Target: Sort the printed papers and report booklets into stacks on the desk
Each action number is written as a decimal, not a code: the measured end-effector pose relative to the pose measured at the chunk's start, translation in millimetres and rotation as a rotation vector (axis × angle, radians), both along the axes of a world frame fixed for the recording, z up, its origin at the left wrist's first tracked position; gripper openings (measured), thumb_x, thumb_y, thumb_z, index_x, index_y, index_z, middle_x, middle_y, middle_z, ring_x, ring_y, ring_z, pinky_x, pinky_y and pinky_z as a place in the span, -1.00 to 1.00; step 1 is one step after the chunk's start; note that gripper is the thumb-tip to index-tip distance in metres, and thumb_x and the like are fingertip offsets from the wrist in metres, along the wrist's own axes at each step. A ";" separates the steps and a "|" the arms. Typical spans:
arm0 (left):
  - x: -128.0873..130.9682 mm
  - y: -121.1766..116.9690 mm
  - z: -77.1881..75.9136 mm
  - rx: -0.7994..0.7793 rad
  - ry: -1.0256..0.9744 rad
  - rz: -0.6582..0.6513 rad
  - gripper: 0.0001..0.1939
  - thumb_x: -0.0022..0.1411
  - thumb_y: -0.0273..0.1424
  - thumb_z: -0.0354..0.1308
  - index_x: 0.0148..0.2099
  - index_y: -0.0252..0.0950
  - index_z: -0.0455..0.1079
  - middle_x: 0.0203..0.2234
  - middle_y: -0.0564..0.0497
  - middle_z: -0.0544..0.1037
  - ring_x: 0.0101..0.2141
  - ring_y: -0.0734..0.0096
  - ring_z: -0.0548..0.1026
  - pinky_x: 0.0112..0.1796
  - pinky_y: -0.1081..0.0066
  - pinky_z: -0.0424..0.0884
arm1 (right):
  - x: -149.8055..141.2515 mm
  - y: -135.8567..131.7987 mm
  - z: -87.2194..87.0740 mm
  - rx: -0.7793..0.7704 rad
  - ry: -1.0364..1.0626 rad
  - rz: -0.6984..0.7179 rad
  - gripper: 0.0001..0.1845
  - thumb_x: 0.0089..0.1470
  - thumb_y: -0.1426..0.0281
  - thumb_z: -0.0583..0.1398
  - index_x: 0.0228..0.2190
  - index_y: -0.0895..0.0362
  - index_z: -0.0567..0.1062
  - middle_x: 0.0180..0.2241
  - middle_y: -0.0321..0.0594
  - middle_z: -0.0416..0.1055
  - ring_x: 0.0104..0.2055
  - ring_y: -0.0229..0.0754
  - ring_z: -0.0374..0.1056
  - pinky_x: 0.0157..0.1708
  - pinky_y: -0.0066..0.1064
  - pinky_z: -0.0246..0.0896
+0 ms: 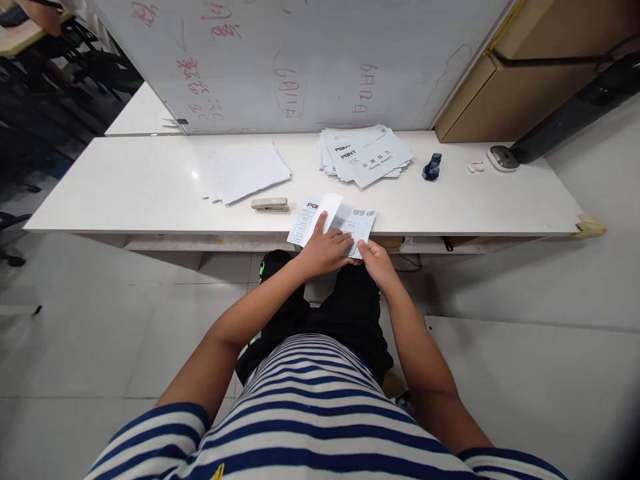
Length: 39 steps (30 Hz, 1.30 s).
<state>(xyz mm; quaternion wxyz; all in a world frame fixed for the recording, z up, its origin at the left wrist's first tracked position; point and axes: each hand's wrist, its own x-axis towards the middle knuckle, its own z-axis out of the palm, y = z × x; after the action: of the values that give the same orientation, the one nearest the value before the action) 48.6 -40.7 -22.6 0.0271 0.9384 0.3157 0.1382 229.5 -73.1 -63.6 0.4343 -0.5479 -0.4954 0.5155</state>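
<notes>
A printed paper sheet, partly folded, lies at the near edge of the white table. My left hand rests flat on it with the fingers stretched out, index pointing up over the fold. My right hand pinches the sheet's near right corner between thumb and fingers. A beige stapler lies just left of the sheet.
A stack of blank white sheets sits at the middle left, a fanned pile of printed reports at the back. A dark small object lies right of them. A whiteboard stands behind; cardboard boxes at right.
</notes>
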 end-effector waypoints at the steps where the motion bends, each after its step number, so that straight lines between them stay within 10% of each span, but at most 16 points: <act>1: -0.3 0.3 -0.1 0.029 -0.003 0.011 -0.60 0.26 -0.26 0.10 0.11 -0.26 0.37 0.03 -0.15 0.49 0.04 0.07 0.40 0.23 -0.25 -0.41 | 1.6 4.1 3.2 -0.011 -0.037 0.037 -0.45 0.06 -0.12 0.08 -0.33 0.11 0.48 -0.55 -0.32 0.41 -0.52 -0.25 0.29 -0.44 -0.40 0.22; 5: -1.4 -1.4 -1.7 0.108 -0.017 0.117 -0.66 0.21 -0.51 0.04 0.02 -0.26 0.43 -0.03 -0.13 0.52 0.03 0.10 0.41 0.24 -0.25 -0.41 | 7.9 26.6 23.5 -0.077 -0.358 0.115 -0.36 0.14 -0.14 -0.07 -0.38 0.12 0.48 -0.52 -0.22 0.44 -0.47 -0.16 0.32 -0.41 -0.34 0.22; 10: 0.1 -6.9 -4.4 0.150 -0.033 0.280 -0.65 0.20 -0.62 -0.04 -0.05 -0.27 0.45 -0.12 -0.14 0.56 0.05 0.10 0.40 0.26 -0.23 -0.33 | 11.0 85.4 47.1 0.188 -1.061 -0.169 -0.54 0.24 0.14 -0.07 -0.13 0.16 0.45 -0.21 0.05 0.47 -0.11 0.08 0.33 -0.19 -0.17 0.23; 15: 3.3 -10.1 -7.3 0.114 0.000 0.281 -0.64 0.28 -0.59 -0.08 0.03 -0.28 0.40 -0.08 -0.11 0.56 0.00 0.20 0.47 0.25 -0.07 -0.03 | 15.9 152.8 41.8 0.380 -1.390 0.053 -0.46 0.20 0.43 -0.03 0.20 0.18 0.17 0.26 0.10 0.08 0.28 0.15 -0.06 0.11 0.04 -0.04; 19: 3.3 -11.9 -9.2 0.045 -0.018 0.261 -0.61 0.29 -0.56 -0.05 0.13 -0.28 0.33 0.05 -0.13 0.49 0.06 0.20 0.44 0.05 0.13 0.33 | 25.6 174.8 34.4 0.375 -1.436 0.139 -0.57 0.20 0.54 -0.09 0.01 0.17 0.40 0.12 0.03 0.32 0.17 0.05 0.15 0.18 0.06 -0.18; 26: 27.6 -5.1 -10.2 -0.017 0.007 0.188 -0.59 0.32 -0.55 -0.06 0.19 -0.30 0.27 0.15 -0.19 0.38 0.11 0.20 0.39 -0.10 0.25 0.40 | 27.4 126.5 72.6 0.628 -1.294 -0.145 -0.58 0.27 0.42 -0.16 -0.12 0.24 0.43 -0.22 0.00 0.45 -0.13 -0.03 0.32 0.07 -0.05 -0.06; 34: 18.8 -35.2 -8.6 -0.158 -0.163 -0.113 -0.59 0.37 -0.12 -0.08 0.01 -0.24 0.43 -0.09 -0.09 0.56 -0.03 0.23 0.46 0.01 0.24 0.27 | -44.8 57.1 83.2 0.653 -1.312 0.164 -0.60 0.28 0.38 -0.14 -0.19 0.22 0.45 -0.16 0.05 0.44 -0.20 -0.02 0.30 -0.24 -0.25 0.03; 39: -42.5 -64.9 -30.4 -0.394 -0.679 0.647 -0.47 0.41 -0.11 -0.29 -0.29 -0.27 0.41 -0.40 -0.04 0.52 -0.32 0.37 0.48 -0.22 0.37 0.35 | -72.4 39.4 52.1 0.632 -1.199 0.276 -0.59 0.30 0.25 -0.09 -0.17 0.19 0.47 -0.14 0.02 0.47 -0.18 -0.03 0.34 -0.24 -0.27 0.06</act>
<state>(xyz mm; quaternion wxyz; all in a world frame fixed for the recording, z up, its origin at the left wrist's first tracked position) 6.1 -105.5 -53.0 0.2606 0.6716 0.5837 0.3745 157.1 -33.7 -11.5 0.1547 -0.5175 -0.8416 0.0054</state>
